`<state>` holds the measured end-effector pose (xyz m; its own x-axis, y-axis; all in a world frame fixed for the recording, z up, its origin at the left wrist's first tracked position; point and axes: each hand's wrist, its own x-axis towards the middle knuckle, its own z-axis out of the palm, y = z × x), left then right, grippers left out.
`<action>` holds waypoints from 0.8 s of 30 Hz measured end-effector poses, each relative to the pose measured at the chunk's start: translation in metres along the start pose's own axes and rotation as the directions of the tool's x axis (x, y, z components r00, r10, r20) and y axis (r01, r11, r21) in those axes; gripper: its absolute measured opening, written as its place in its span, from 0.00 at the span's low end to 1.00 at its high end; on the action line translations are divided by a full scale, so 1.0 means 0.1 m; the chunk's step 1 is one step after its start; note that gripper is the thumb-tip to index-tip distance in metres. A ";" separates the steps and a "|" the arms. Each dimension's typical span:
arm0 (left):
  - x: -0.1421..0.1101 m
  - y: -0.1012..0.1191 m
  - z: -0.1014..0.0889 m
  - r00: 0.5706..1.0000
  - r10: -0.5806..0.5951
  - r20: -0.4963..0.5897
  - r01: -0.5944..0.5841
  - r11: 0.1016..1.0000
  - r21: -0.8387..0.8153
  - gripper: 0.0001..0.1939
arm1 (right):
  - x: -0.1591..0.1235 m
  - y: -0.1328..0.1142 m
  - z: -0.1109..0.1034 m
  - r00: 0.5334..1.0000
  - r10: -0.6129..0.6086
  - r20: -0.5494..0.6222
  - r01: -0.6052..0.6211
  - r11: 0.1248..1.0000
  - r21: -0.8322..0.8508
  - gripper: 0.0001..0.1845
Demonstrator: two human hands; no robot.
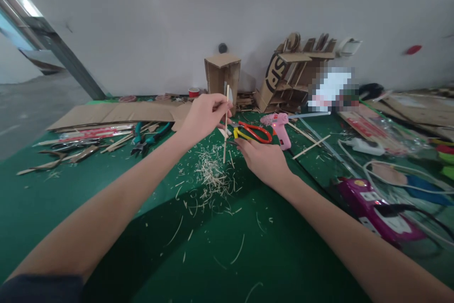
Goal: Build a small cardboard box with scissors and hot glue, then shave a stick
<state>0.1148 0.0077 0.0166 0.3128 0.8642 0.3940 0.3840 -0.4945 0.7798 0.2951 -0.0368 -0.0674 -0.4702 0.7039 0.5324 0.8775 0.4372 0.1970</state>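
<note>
My left hand (pixel 209 114) pinches a thin wooden stick (pixel 225 144), which stands nearly upright with its lower end over the green table. Close to it on the right, my right hand (pixel 264 159) is closed, its fingertips around a small dark piece whose kind is mostly hidden. Red-and-yellow-handled scissors (pixel 260 133) lie right behind that hand; whether the hand touches them I cannot tell. Below the stick is a pile of wood shavings (pixel 213 177), with loose curls scattered about.
A pink glue gun (pixel 282 128) rests behind my right hand, near crossed sticks (pixel 312 147). Teal-handled pliers (pixel 142 140) and cardboard (pixel 117 114) lie left. Cardboard structures (pixel 222 62) stand by the wall. At right are a purple power strip (pixel 379 208) and cables.
</note>
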 end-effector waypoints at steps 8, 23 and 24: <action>0.02 -0.03 0.00 0.999 -0.034 -0.009 0.034 0.999 -0.012 0.10 | 0.03 0.02 -0.01 0.993 -0.030 0.114 0.027 0.999 0.029 0.22; 0.02 -0.07 0.00 0.997 -0.080 -0.022 0.079 0.996 -0.027 0.09 | -0.03 0.01 -0.03 0.980 -0.095 0.174 0.084 0.994 0.071 0.24; 0.02 -0.07 0.00 0.997 -0.078 -0.021 0.078 0.997 -0.031 0.09 | -0.01 0.02 -0.03 0.987 -0.076 0.140 0.065 0.995 0.079 0.23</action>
<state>0.1129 0.0129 0.0122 0.2632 0.9021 0.3418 0.3805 -0.4227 0.8225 0.2972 -0.0387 -0.0650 -0.5439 0.7400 0.3958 0.8348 0.5250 0.1657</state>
